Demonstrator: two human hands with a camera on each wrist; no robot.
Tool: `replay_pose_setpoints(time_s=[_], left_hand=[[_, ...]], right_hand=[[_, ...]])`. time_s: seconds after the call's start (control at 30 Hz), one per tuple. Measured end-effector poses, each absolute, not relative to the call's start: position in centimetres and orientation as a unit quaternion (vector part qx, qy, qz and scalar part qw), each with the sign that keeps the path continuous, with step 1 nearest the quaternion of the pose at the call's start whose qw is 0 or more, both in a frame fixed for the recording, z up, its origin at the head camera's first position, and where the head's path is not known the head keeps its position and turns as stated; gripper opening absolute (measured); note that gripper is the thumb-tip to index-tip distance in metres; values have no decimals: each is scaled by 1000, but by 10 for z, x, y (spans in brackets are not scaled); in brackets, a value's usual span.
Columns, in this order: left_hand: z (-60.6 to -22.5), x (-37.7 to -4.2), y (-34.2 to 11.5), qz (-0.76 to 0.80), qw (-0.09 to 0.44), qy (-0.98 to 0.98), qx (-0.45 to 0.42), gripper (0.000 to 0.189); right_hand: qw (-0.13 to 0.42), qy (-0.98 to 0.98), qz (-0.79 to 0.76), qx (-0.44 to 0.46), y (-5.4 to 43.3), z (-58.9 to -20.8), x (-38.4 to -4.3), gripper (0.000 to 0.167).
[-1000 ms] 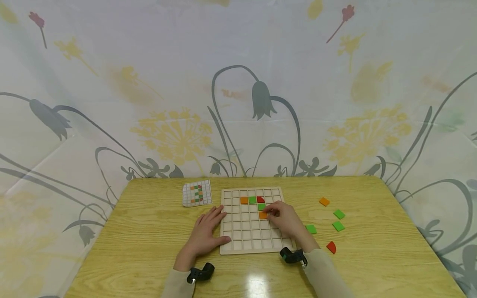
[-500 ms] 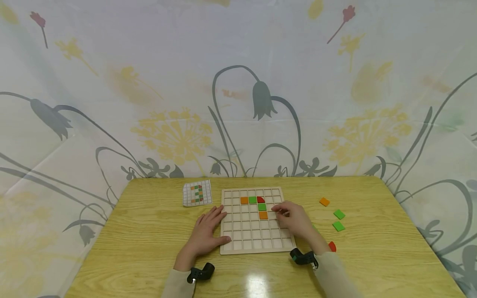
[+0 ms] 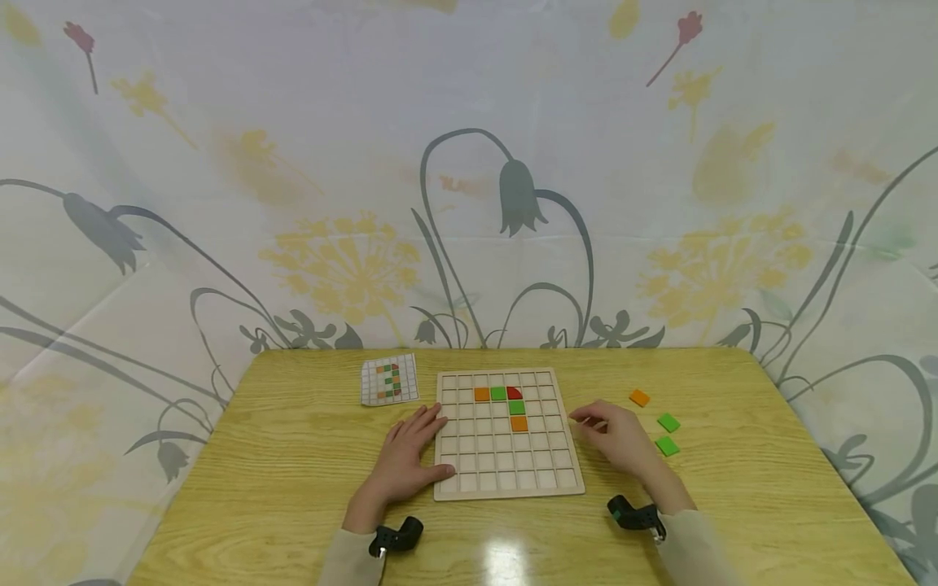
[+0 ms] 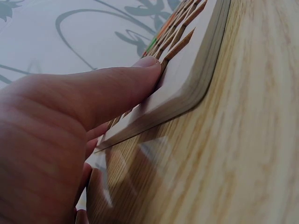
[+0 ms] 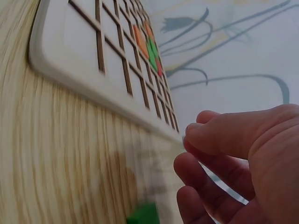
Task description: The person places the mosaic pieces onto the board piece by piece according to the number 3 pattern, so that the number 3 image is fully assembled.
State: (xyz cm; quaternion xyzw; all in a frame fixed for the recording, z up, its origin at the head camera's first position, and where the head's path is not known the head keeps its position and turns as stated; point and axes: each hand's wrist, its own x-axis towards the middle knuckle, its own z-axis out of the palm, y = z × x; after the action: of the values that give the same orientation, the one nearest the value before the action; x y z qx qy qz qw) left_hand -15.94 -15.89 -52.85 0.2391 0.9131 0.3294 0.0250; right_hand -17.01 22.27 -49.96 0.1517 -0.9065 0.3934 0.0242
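Observation:
A wooden grid board (image 3: pixel 469 482) lies on the table. Set in its cells are an orange square (image 3: pixel 481 395), a green square (image 3: pixel 499 394), a red quarter-circle (image 3: pixel 515 393), a second green square (image 3: pixel 516 407) and another orange square (image 3: pixel 519 424). My left hand (image 3: pixel 403 460) rests on the board's left edge, its thumb on the lower-left corner in the left wrist view. Just off the board's right edge hovers my right hand (image 3: pixel 611 435), fingers loosely bent, nothing seen between them. Below it in the right wrist view is a green tile (image 5: pixel 145 213), hidden in the head view.
Behind the left hand lies a paper pattern card (image 3: pixel 389 380) with a coloured grid. Right of the right hand are loose tiles: an orange one (image 3: pixel 640 398), a green one (image 3: pixel 668 422) and another green one (image 3: pixel 667 446). A patterned cloth (image 3: pixel 469 203) hangs behind the table.
My right hand has moved right, off the orange square and past the board's edge. Its hand and forearm now cover the nearer green tile and the loose red quarter-circle. The left hand stays still.

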Motion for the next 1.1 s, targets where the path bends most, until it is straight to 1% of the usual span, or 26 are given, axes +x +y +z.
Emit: replay_pose_setpoints(time_s=[0.2,0.37,0.5,0.73,0.87,1.1], left_hand=[[-527,-159,-158,334,25,912,238,79],[-525,-159,-158,333,24,912,238,78],[-524,-159,-157,331,25,913,237,78],[-524,-159,-157,326,29,916,233,78],[-525,-158,-157,327,34,916,231,78],[-525,-158,-157,324,31,917,231,77]], right_hand=[[32,-907,396,139,249,-496,-162,22],[23,-913,386,127,268,-494,-158,21],[-3,-914,382,137,278,-495,-156,23],[-80,-891,407,183,282,-496,-155,34],[-109,-890,411,166,280,-496,-155,38],[-128,-882,434,132,278,-498,-158,41]])
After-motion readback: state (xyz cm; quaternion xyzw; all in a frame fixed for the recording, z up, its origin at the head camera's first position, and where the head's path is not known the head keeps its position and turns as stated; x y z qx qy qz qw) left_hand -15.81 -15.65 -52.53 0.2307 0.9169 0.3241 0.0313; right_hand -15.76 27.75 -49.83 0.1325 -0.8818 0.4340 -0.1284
